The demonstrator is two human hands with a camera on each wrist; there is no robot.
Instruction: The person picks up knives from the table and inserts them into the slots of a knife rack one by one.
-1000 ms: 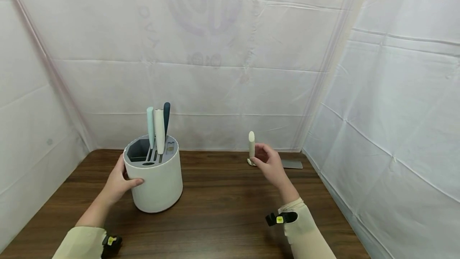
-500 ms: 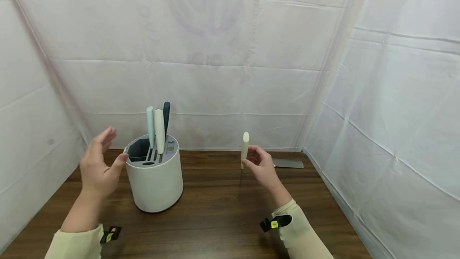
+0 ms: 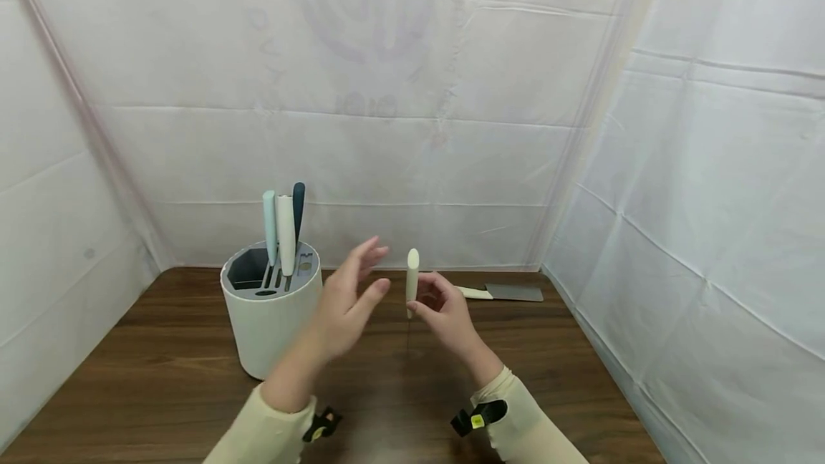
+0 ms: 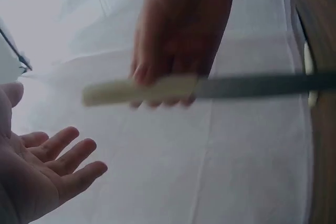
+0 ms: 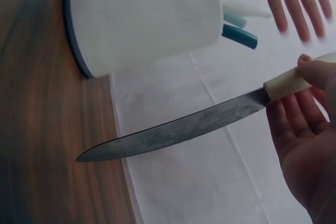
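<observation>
Left hand (image 3: 348, 306) raised, fingers spread; right hand (image 3: 445, 310) curled in a pinch.

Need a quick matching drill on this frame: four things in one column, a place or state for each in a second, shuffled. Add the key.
Things:
1. cream-handled knife
2. left hand
3. knife block
4. cleaver

Places or states:
A. lies flat on the table at the back right
B. fingers spread, holding nothing
C. gripped by the right hand, handle up
D. stands on the table's left side with three handles sticking up

Pairs: 1-C, 2-B, 3-D, 4-A
</observation>
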